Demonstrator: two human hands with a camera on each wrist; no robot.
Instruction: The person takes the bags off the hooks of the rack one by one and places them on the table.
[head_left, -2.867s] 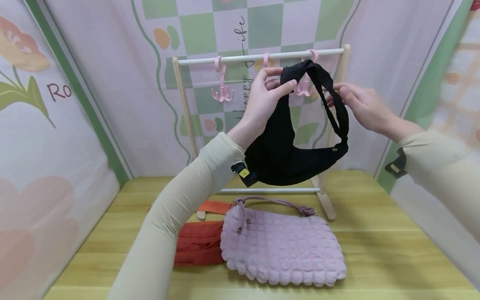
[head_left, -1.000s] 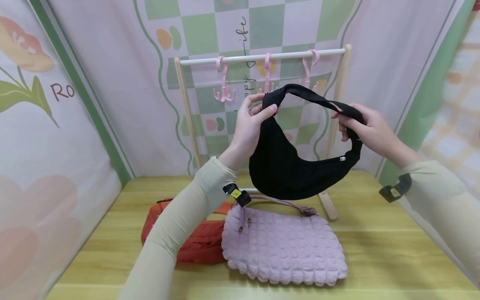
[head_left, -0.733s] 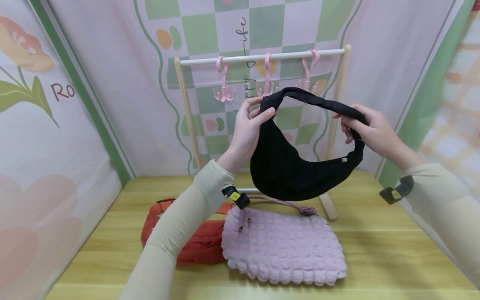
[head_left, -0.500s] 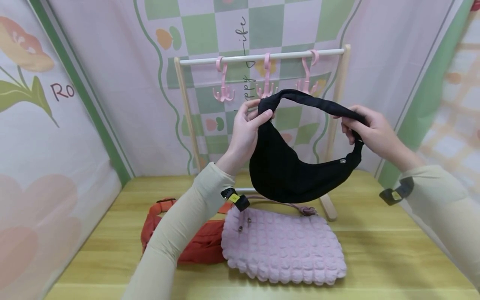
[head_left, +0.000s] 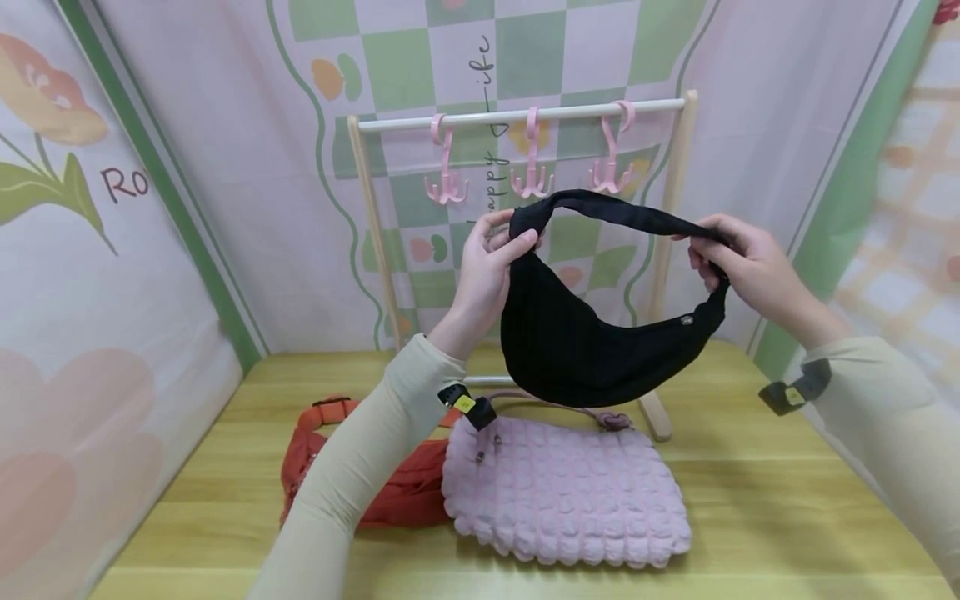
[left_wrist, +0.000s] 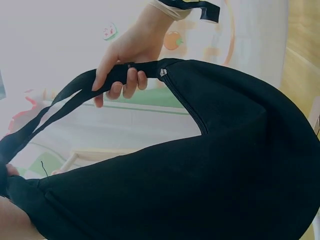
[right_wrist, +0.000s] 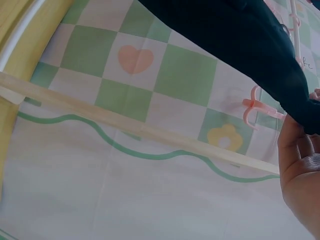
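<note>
A black crescent-shaped shoulder bag [head_left: 585,354] hangs in the air between both hands, in front of the rack. My left hand [head_left: 483,271] pinches its left end, where strap and body meet, with the thumb on the near side. On the other side my right hand [head_left: 757,271] grips the strap near its right end, fingers curled round it. The strap [head_left: 622,212] arches between them. In the left wrist view a zipper [left_wrist: 185,102] runs along the bag's opening, and the right hand [left_wrist: 130,55] holds the strap.
Behind the bag stands a rack with a white bar [head_left: 487,119] and three pink hooks, including the middle hook [head_left: 532,167]. A pink puffy handbag [head_left: 566,492] and an orange-red bag [head_left: 408,487], partly behind the left arm, lie on the wooden table [head_left: 787,492].
The bag has come down from in front of the right hook to below the hooks. My right hand has shifted its hold on the strap, which is now spread wider.
</note>
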